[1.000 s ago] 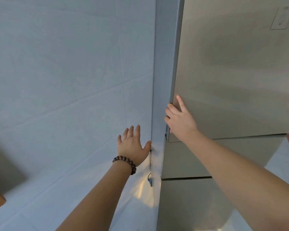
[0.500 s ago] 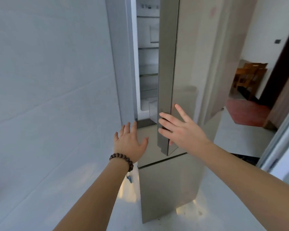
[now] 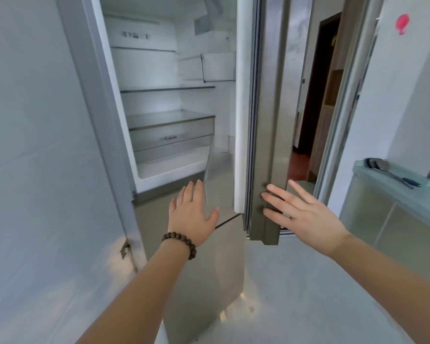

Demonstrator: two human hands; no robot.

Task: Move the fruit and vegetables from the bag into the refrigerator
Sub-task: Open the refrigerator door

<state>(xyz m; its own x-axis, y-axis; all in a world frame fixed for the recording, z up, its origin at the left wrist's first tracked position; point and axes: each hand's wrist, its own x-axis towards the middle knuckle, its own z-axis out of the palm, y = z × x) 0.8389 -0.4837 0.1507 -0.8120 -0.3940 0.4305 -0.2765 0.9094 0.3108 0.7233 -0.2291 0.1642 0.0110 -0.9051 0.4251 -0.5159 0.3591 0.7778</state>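
My right hand [image 3: 305,214] is spread flat, fingers straight, with the fingertips [image 3: 271,197] against the lower edge of the refrigerator door [image 3: 271,120], which stands swung out toward me, edge on. My left hand [image 3: 190,214] is also loose and flat, palm forward, fingers straight, in front of the lower door panel [image 3: 201,281] just below the open compartment; whether it touches the panel I cannot tell. It holds nothing. A dark bead bracelet [image 3: 180,242] sits on that wrist.

The refrigerator [image 3: 104,145] stands against the tiled wall [image 3: 35,145] at its left side. Inside I see a glass shelf [image 3: 168,90] across the middle, a drawer [image 3: 171,136] beneath it at the bottom, and a door bin [image 3: 217,68] on the inner face of the door. I cannot see the bag or any fruit or vegetables. Off to the right a counter [image 3: 395,184] carries a ladle [image 3: 382,168] near its front corner.
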